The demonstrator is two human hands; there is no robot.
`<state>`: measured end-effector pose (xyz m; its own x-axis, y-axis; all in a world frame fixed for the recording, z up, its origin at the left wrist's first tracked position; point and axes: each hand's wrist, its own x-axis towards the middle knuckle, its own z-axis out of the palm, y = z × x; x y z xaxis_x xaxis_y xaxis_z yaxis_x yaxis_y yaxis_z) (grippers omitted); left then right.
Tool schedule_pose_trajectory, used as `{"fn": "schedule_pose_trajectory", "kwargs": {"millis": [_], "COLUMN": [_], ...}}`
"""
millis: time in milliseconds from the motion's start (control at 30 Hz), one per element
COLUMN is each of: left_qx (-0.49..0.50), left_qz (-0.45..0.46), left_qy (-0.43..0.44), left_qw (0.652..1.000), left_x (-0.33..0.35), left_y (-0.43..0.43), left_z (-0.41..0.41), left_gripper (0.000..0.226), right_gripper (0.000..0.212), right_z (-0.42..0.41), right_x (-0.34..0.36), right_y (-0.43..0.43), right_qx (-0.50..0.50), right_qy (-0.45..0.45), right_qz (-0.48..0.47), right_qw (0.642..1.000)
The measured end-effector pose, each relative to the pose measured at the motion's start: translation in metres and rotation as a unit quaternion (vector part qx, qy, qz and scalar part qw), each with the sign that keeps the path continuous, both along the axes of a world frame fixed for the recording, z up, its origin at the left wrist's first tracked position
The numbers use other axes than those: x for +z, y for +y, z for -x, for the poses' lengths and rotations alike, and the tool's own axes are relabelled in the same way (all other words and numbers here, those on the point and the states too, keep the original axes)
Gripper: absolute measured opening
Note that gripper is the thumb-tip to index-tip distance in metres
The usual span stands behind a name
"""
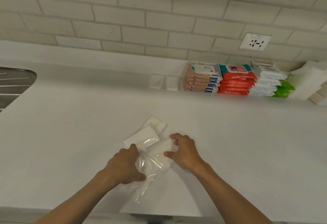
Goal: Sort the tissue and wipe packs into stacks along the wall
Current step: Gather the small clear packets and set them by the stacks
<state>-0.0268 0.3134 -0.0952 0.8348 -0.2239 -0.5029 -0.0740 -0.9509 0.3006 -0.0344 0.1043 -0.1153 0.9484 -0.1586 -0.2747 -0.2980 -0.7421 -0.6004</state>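
Observation:
Several clear-wrapped white tissue packs lie loose on the white counter (70,135) in front of me. My right hand (184,150) grips one small white pack (163,147) between thumb and fingers. My left hand (123,165) holds the crinkled clear wrapper (150,169) of another pack beside it. Two more white packs (146,135) lie just beyond, touching each other. Along the wall stand sorted stacks: peach and blue wipe packs (201,80), red wipe packs (237,80), white and green packs (270,84) and plain white tissue packs (309,82).
A steel sink drainer (14,86) sits at the far left edge. A wall socket (254,41) is set in the white tiles above the stacks. Two small white tile-like blocks (164,82) stand left of the peach stack. The counter's front edge runs below my forearms.

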Motion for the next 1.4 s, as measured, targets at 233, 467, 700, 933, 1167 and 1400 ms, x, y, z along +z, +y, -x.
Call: {"fn": "schedule_pose_trajectory", "kwargs": {"millis": [233, 467, 700, 933, 1167, 1400], "left_qx": [0.019, 0.046, 0.101, 0.124, 0.135, 0.164], "left_qz": [0.085, 0.238, 0.365, 0.402, 0.404, 0.424], "left_qy": [0.038, 0.004, 0.027, 0.017, 0.007, -0.007], "left_qw": [0.995, 0.970, 0.925, 0.907, 0.904, 0.891], "left_x": [0.009, 0.011, 0.017, 0.019, 0.018, 0.025], "left_y": [0.001, -0.005, -0.012, -0.019, -0.023, -0.028], "left_z": [-0.001, -0.022, -0.045, -0.070, -0.096, -0.141], "left_gripper": [0.040, 0.010, 0.014, 0.008, 0.008, 0.020], "right_gripper": [0.044, 0.050, 0.086, 0.115, 0.109, 0.026], "right_z": [0.002, 0.020, 0.020, 0.008, -0.011, -0.061], "right_x": [0.001, 0.007, 0.004, 0.016, 0.018, 0.028], "right_y": [-0.025, -0.013, 0.007, -0.008, -0.026, -0.039], "right_qx": [0.078, -0.103, -0.092, -0.174, -0.202, -0.224], "right_qy": [-0.042, -0.081, -0.009, -0.004, 0.017, -0.062], "right_qz": [-0.002, 0.025, 0.105, -0.067, -0.056, -0.134], "right_qw": [0.996, 0.991, 0.990, 0.983, 0.978, 0.963]}}
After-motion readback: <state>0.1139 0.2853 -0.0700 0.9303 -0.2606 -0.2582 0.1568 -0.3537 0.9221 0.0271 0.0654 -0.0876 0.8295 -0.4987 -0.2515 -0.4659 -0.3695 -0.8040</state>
